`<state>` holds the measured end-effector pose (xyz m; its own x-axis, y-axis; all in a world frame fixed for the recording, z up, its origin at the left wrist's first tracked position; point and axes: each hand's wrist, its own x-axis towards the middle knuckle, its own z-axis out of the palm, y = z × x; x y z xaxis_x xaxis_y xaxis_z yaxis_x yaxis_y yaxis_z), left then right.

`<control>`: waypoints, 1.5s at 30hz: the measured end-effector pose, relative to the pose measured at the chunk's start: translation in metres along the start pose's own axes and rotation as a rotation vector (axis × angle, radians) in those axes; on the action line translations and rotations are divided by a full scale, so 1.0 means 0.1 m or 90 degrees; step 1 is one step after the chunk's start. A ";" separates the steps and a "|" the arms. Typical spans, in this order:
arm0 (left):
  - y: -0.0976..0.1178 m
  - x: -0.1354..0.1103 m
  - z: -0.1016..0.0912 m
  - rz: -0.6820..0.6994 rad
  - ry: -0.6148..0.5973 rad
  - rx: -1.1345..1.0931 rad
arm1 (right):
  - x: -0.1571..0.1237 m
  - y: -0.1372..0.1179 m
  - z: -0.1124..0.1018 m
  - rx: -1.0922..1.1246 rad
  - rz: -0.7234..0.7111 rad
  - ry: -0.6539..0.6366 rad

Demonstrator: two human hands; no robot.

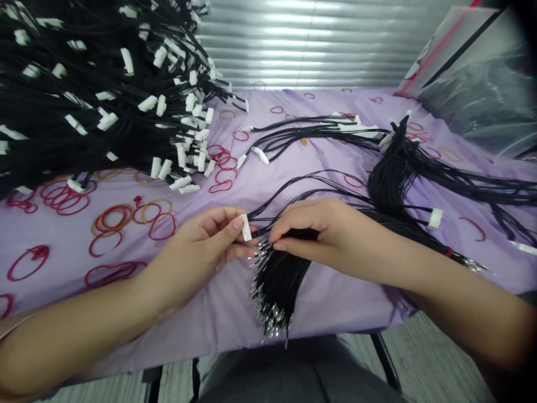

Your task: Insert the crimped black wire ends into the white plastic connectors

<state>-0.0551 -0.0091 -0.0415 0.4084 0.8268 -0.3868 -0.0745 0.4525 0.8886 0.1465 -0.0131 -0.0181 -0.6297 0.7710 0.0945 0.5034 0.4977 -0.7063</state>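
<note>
My left hand (206, 242) pinches a small white plastic connector (245, 226) between thumb and fingers, with thin black wires running from it to the right. My right hand (315, 229) is closed in a pinch on a thin black wire whose end sits close to the connector. Under my right hand lies a thick bundle of black wires (280, 280) with bare metal terminals at their tips, fanned out over the table's front edge.
A large heap of black wires fitted with white connectors (104, 95) fills the far left. More wire bundles (394, 168) lie at the right. Several finished leads (310, 134) lie mid-table on the purple cloth (67, 252). A clear plastic bag (474, 78) leans at the back right.
</note>
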 end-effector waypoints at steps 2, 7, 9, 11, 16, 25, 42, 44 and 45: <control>0.00 0.00 0.00 -0.003 -0.011 -0.009 | 0.01 -0.01 -0.01 0.039 0.017 0.006; 0.00 -0.01 -0.01 -0.018 -0.011 0.015 | 0.00 -0.03 -0.01 0.032 0.069 0.015; 0.00 -0.02 -0.02 -0.019 -0.012 0.025 | 0.00 -0.02 0.00 0.035 0.087 0.020; 0.00 -0.03 -0.01 -0.023 -0.016 0.028 | 0.01 -0.01 0.02 0.048 0.100 0.044; 0.00 -0.02 -0.01 -0.035 -0.017 0.055 | 0.04 0.02 0.09 0.063 0.134 0.093; 0.00 -0.02 -0.04 -0.022 -0.042 0.087 | 0.05 0.00 0.13 0.067 0.145 0.084; 0.03 -0.01 0.01 -0.018 -0.021 0.084 | 0.04 0.00 0.10 0.032 0.106 0.094; 0.03 -0.02 0.01 -0.024 -0.021 0.078 | 0.03 0.01 0.09 0.023 0.093 0.085; 0.03 -0.02 0.01 -0.028 -0.022 0.077 | 0.03 0.01 0.08 0.023 0.087 0.078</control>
<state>-0.0549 -0.0099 -0.0374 0.4404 0.7938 -0.4193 0.0531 0.4432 0.8948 0.1403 -0.0134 -0.0243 -0.4782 0.8747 0.0790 0.5571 0.3716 -0.7427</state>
